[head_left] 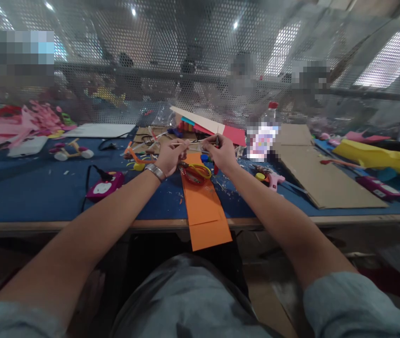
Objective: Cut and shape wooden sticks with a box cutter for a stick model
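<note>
My left hand (172,157), with a metal watch on the wrist, and my right hand (223,152) are raised side by side over the blue table (27,197). Both pinch a thin pale stick (195,142) that runs level between them. Under the hands lies a long orange paper strip (203,206) that hangs over the table's front edge. Scissors with yellow and red handles (196,172) rest on the strip just below my hands.
A purple device with a black cable (104,186) sits at left, a small wheeled model (69,151) beyond it. Brown cardboard sheets (312,173), a glue gun (273,179), a plastic bottle (266,134) and yellow foam (379,157) lie right. A perforated metal screen (186,56) backs the table.
</note>
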`<state>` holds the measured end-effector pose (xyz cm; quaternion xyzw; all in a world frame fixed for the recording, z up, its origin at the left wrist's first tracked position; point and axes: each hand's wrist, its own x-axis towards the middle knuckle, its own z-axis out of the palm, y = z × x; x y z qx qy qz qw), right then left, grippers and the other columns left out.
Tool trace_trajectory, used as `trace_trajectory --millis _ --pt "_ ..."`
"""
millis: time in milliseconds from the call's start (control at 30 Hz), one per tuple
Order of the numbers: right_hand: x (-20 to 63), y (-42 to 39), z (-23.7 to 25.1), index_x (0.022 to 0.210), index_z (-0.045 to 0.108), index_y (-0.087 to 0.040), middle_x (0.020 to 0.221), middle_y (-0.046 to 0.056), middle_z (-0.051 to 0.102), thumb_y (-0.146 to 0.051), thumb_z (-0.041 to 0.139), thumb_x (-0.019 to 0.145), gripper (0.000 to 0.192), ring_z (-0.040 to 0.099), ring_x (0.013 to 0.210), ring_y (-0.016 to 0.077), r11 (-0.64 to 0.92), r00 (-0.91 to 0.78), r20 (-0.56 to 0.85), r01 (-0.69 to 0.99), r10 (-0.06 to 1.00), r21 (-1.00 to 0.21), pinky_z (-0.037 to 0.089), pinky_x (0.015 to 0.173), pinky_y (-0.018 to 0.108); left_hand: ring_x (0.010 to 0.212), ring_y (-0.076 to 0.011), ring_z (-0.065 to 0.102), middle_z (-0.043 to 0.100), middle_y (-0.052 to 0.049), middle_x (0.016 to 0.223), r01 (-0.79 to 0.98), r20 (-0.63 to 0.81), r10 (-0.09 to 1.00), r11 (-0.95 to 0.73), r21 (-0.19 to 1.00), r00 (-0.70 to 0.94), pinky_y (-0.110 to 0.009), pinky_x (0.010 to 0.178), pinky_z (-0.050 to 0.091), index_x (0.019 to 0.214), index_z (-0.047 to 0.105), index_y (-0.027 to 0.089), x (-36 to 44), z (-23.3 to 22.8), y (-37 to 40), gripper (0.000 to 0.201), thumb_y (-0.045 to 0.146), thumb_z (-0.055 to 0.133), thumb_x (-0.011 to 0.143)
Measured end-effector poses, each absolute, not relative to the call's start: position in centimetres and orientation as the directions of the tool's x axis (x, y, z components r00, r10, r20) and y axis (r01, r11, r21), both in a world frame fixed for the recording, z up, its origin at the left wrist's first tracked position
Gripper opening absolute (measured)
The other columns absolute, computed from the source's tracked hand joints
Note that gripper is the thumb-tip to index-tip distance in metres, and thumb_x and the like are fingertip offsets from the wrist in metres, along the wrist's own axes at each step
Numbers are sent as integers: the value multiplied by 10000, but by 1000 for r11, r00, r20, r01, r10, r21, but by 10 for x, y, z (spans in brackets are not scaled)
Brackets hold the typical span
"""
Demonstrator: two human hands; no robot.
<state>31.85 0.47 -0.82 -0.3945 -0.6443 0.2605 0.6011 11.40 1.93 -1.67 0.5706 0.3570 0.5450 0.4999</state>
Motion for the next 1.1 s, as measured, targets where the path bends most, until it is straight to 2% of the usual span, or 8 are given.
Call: trace_trajectory --millis 133,267,467,567,700,900,1000,1100 --pt "314 0 -10 917 689 -225 852 40 728 -538 758 903 321 630 765 190 576 -9 585 184 811 -796 529 719 345 804 -142 691 725 -40 1027 -125 282 945 -264 956 166 -297 703 621 1152 702 145 116 -15 15 272 397 708 1051" --pt "309 -3 -12 925 697 -222 875 51 746 -537 759 904 322 657 796 198 600 -61 600 185 798 -778 543 769 358 595 -81 556 632 37 786 -128 307 935 -287 949 180 -218 558 512 958 675 143 119 -13 9 256 379 713 1050" --pt "305 -8 -12 998 731 -230 1000 78 798 -548 734 936 324 722 936 236 620 -139 605 230 784 -751 571 882 378 473 -66 414 453 81 537 -168 341 926 -314 934 165 -209 487 372 699 586 181 126 -8 3 423 423 850 924" --pt "303 -13 -14 1087 751 -222 1027 77 792 -503 680 984 308 710 918 231 634 -152 618 268 771 -725 561 865 370 474 -66 417 459 63 521 -190 360 925 -334 923 121 -216 489 360 656 592 188 126 -5 3 469 484 882 877" --pt "298 -22 -14 1248 763 -219 915 50 737 -421 618 1029 332 650 798 220 652 -202 624 330 755 -683 523 788 366 485 -69 437 485 42 531 -209 366 930 -351 913 37 -214 481 348 615 555 192 121 -4 7 540 550 846 896" --pt "299 -35 3 1378 703 -227 1031 39 735 -302 693 961 424 563 714 168 704 -401 583 312 706 -638 504 768 350 495 -73 444 461 55 577 -268 324 945 -322 908 -38 -218 494 401 693 560 201 120 -3 9 496 564 783 948" --pt "308 -41 3 1417 630 -263 1042 19 697 -275 671 978 441 516 667 141 645 -421 518 253 745 -722 489 716 331 517 -86 460 445 51 595 -285 287 957 -284 915 -32 -223 497 411 726 575 205 121 -2 5 436 521 756 966" --pt "320 -47 -5 1408 584 -285 1007 8 649 -302 678 984 434 502 671 142 516 -313 452 163 835 -841 491 679 318 527 -99 448 426 43 597 -295 259 966 -253 921 -21 -237 516 429 748 600 212 121 -1 -1 377 482 701 990"
